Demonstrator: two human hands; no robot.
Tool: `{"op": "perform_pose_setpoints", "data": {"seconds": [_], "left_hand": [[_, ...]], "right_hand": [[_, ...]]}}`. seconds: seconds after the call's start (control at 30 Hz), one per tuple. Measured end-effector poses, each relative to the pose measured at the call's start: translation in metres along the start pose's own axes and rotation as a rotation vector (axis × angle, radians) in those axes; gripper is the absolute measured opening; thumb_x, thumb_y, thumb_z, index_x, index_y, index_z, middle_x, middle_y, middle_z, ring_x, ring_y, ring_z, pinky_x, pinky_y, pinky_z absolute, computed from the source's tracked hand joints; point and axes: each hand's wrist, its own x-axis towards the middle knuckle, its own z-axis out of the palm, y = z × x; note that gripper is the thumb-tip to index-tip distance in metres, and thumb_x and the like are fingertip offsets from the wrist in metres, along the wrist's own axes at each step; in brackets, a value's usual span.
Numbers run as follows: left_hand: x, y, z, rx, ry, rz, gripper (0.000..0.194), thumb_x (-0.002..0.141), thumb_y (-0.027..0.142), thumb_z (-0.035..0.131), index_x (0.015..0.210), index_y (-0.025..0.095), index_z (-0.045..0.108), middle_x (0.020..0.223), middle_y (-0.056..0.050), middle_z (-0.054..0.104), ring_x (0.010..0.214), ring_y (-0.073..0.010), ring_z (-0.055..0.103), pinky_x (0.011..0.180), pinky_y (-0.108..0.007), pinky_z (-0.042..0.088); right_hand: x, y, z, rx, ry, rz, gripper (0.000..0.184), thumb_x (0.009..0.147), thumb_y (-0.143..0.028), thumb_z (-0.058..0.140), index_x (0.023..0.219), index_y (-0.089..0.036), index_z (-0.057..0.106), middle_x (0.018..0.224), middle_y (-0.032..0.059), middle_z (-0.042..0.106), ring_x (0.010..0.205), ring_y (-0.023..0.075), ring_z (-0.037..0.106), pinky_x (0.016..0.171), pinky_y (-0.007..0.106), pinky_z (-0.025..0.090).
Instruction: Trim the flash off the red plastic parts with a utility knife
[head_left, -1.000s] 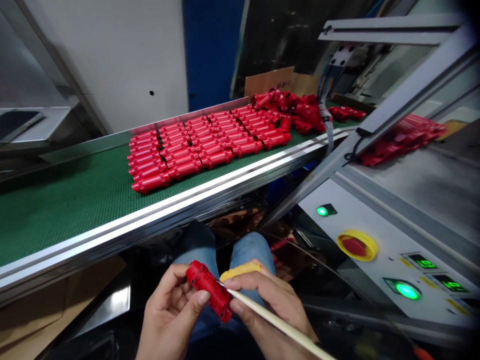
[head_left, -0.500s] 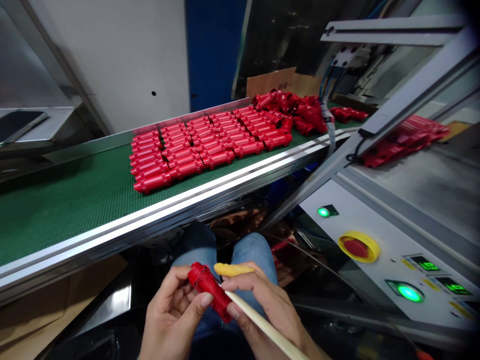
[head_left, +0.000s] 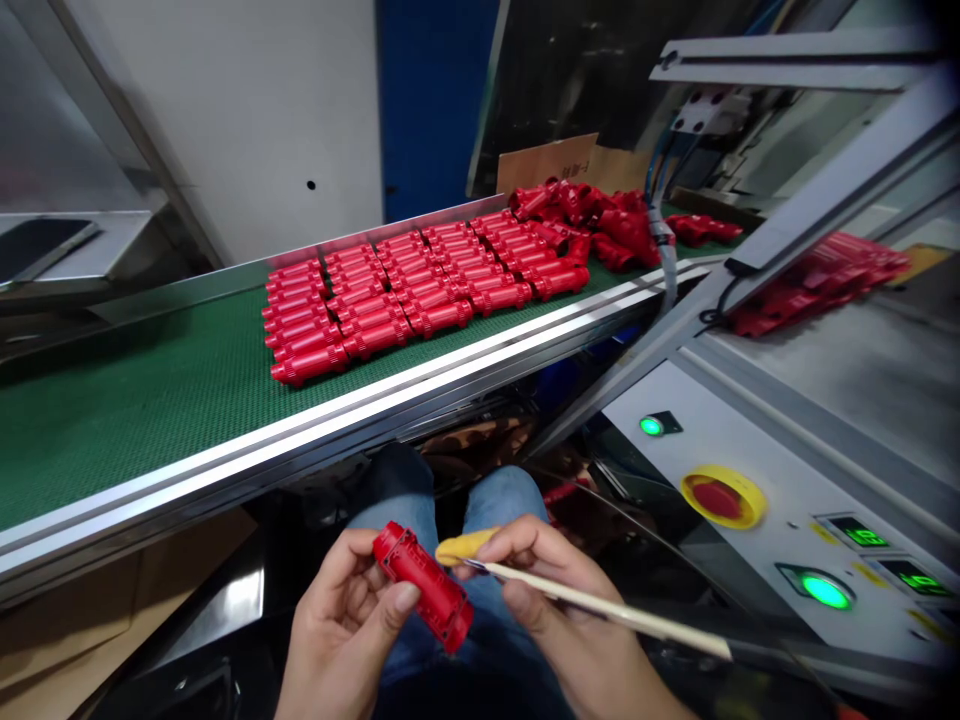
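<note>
My left hand (head_left: 341,625) is closed round a red ribbed plastic tube part (head_left: 424,587), held over my lap with its near end tilted down to the right. My right hand (head_left: 559,610) pinches a long pale stick tool (head_left: 600,605) whose metal tip lies just right of the part's upper side. A yellow cot covers the right forefinger (head_left: 463,546). On the green conveyor belt (head_left: 135,400) above, several rows of the same red parts (head_left: 390,290) lie side by side, with a loose heap (head_left: 592,215) at the far right end.
A grey machine panel (head_left: 720,420) at the right carries a red and yellow stop button (head_left: 722,497), two green lamps and small green displays. More red parts (head_left: 817,280) lie behind its slanted metal frame. The belt's metal rail (head_left: 375,400) runs just above my knees.
The stick tool has swung from steep to nearly level, its tip drawn back off the red part. My right hand has shifted a little right. The left hand keeps the part.
</note>
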Motion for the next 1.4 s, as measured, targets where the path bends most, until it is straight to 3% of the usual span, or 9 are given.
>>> {"op": "perform_pose_setpoints", "data": {"seconds": [0.1, 0.3, 0.47, 0.67, 0.77, 1.0, 1.13, 1.27, 1.4], "left_hand": [[0.001, -0.001, -0.003, 0.006, -0.022, 0.002, 0.029, 0.074, 0.033, 0.091, 0.094, 0.021, 0.073, 0.078, -0.002, 0.074, 0.074, -0.0148, 0.068, 0.071, -0.020, 0.056], [0.008, -0.006, -0.014, 0.012, -0.149, 0.023, 0.022, 0.081, 0.026, 0.086, 0.099, 0.023, 0.074, 0.084, -0.003, 0.074, 0.076, -0.0139, 0.067, 0.072, -0.019, 0.056], [0.009, -0.008, -0.020, 0.010, -0.244, 0.017, 0.019, 0.085, 0.023, 0.082, 0.103, 0.025, 0.074, 0.088, -0.002, 0.074, 0.079, -0.0138, 0.068, 0.074, -0.019, 0.056], [0.005, -0.005, -0.013, -0.023, -0.143, -0.009, 0.021, 0.081, 0.025, 0.086, 0.098, 0.023, 0.075, 0.084, -0.003, 0.073, 0.076, -0.0133, 0.066, 0.072, -0.018, 0.055], [0.006, -0.005, -0.015, -0.013, -0.196, -0.011, 0.021, 0.081, 0.025, 0.085, 0.099, 0.022, 0.074, 0.085, -0.004, 0.074, 0.077, -0.0143, 0.067, 0.072, -0.019, 0.055], [0.009, -0.007, -0.017, -0.015, -0.172, -0.013, 0.022, 0.082, 0.026, 0.085, 0.101, 0.022, 0.074, 0.084, -0.004, 0.075, 0.079, -0.0154, 0.069, 0.074, -0.021, 0.056], [0.011, -0.008, -0.019, 0.025, -0.218, 0.002, 0.022, 0.083, 0.028, 0.084, 0.102, 0.022, 0.074, 0.084, -0.004, 0.073, 0.079, -0.0156, 0.068, 0.073, -0.021, 0.056], [0.007, -0.007, -0.016, 0.016, -0.160, 0.007, 0.026, 0.079, 0.030, 0.087, 0.100, 0.021, 0.074, 0.083, -0.004, 0.072, 0.075, -0.0144, 0.065, 0.070, -0.020, 0.054], [0.005, -0.007, -0.013, -0.008, -0.080, 0.005, 0.028, 0.077, 0.030, 0.089, 0.100, 0.022, 0.074, 0.082, -0.003, 0.072, 0.075, -0.0133, 0.065, 0.071, -0.019, 0.054]], "right_hand": [[-0.001, -0.008, -0.016, 0.222, -0.128, 0.072, 0.030, 0.099, -0.046, 0.061, 0.105, -0.018, 0.065, 0.103, 0.0117, 0.076, 0.096, 0.0178, 0.077, 0.089, 0.031, 0.063], [-0.001, -0.009, -0.012, -0.511, -0.001, -0.338, 0.021, 0.094, -0.023, 0.070, 0.115, -0.024, 0.071, 0.109, 0.0047, 0.076, 0.103, 0.0148, 0.072, 0.094, 0.025, 0.058], [0.005, -0.002, 0.001, -0.631, -0.137, -0.533, 0.029, 0.097, -0.017, 0.064, 0.126, -0.018, 0.065, 0.111, 0.0090, 0.074, 0.099, 0.0173, 0.070, 0.093, 0.034, 0.059], [0.005, 0.000, -0.003, -0.628, -0.143, -0.534, 0.035, 0.093, -0.010, 0.064, 0.127, -0.017, 0.065, 0.112, 0.0093, 0.072, 0.099, 0.0172, 0.066, 0.092, 0.034, 0.059], [0.004, 0.000, -0.004, -0.639, -0.148, -0.523, 0.032, 0.095, -0.013, 0.064, 0.126, -0.018, 0.064, 0.111, 0.0095, 0.071, 0.101, 0.0180, 0.064, 0.093, 0.034, 0.059], [0.005, 0.005, -0.005, -0.720, -0.330, -0.491, 0.041, 0.099, -0.015, 0.058, 0.140, -0.019, 0.055, 0.124, 0.0122, 0.069, 0.115, 0.0183, 0.059, 0.091, 0.026, 0.062], [0.003, 0.011, 0.001, -0.615, -0.133, -0.502, 0.032, 0.099, -0.016, 0.058, 0.130, -0.021, 0.060, 0.120, 0.0097, 0.070, 0.115, 0.0185, 0.064, 0.102, 0.032, 0.059], [0.000, 0.014, 0.000, -0.247, 0.187, -0.185, 0.017, 0.103, -0.027, 0.056, 0.118, -0.027, 0.065, 0.113, 0.0034, 0.073, 0.110, 0.0129, 0.073, 0.098, 0.021, 0.060], [-0.003, 0.009, -0.005, -0.264, 0.187, -0.168, 0.018, 0.102, -0.029, 0.058, 0.118, -0.027, 0.068, 0.115, 0.0027, 0.074, 0.111, 0.0124, 0.074, 0.099, 0.019, 0.060]]}}
